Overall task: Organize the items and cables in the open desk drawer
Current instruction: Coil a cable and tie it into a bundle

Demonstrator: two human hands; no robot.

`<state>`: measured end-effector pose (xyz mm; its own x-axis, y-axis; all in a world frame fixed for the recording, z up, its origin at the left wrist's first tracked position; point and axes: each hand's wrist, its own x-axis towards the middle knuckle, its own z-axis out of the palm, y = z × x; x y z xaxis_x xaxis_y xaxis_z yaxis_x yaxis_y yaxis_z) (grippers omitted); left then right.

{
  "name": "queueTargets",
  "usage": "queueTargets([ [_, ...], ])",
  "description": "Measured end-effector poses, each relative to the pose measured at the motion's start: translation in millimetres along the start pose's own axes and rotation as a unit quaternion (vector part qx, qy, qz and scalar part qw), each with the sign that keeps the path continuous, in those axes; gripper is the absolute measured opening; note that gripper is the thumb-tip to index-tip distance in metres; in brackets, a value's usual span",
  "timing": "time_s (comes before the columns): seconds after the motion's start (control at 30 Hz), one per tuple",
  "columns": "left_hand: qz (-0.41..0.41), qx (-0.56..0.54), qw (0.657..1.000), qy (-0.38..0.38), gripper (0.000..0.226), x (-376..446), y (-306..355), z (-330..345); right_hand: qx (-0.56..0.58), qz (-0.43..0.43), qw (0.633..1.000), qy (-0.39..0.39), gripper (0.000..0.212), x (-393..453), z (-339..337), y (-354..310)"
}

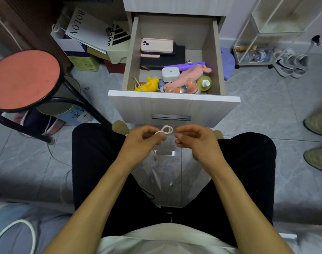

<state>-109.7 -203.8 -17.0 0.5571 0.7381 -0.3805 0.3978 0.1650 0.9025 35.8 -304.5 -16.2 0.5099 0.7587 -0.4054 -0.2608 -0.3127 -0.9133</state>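
The open drawer (175,97) stands in front of my knees. At its back lies a pink-cased phone (157,45) on a stack of dark devices (163,60). The front holds a yellow toy (148,85), a white case (170,74), a purple tool (184,66), a pink soft item (188,76), orange capsules (190,85) and a green bottle (204,83). Below the drawer front, my left hand (143,142) and my right hand (195,140) both pinch a thin white cable (165,130); it loops between my fingertips, and one end dangles under the left hand.
A round red stool (24,79) stands at the left, with boxes and paper bags (90,33) behind it. A white wire rack (266,33) and grey shoes (292,65) are at the right. Another person's shoes (318,142) are at the right edge. A second drawer handle (164,153) is below.
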Motion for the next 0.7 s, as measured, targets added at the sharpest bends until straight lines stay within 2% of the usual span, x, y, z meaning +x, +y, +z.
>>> queueTargets([
  [0.1, 0.001, -0.020, 1.000, -0.022, 0.006, 0, 3, -8, -0.027, 0.002, 1.000, -0.003, 0.011, 2, -4, 0],
  [0.27, 0.007, 0.000, 0.999, -0.043, 0.003, -1, 8, -4, -0.050, -0.002, 0.997, -0.062, 0.011, 0, 6, -2],
  [0.43, 0.001, -0.012, 0.999, -0.043, 0.005, -3, 11, -10, -0.049, 0.001, 0.998, -0.042, 0.009, 2, 7, -1],
  [0.57, 0.010, 0.036, 0.999, -0.030, 0.007, 3, 11, -12, -0.098, -0.001, 0.995, -0.037, 0.005, 3, 7, -5],
  [0.7, 0.030, 0.035, 0.999, -0.022, 0.004, 4, 12, -9, -0.071, -0.020, 0.996, -0.056, 0.005, 2, 5, -11],
])
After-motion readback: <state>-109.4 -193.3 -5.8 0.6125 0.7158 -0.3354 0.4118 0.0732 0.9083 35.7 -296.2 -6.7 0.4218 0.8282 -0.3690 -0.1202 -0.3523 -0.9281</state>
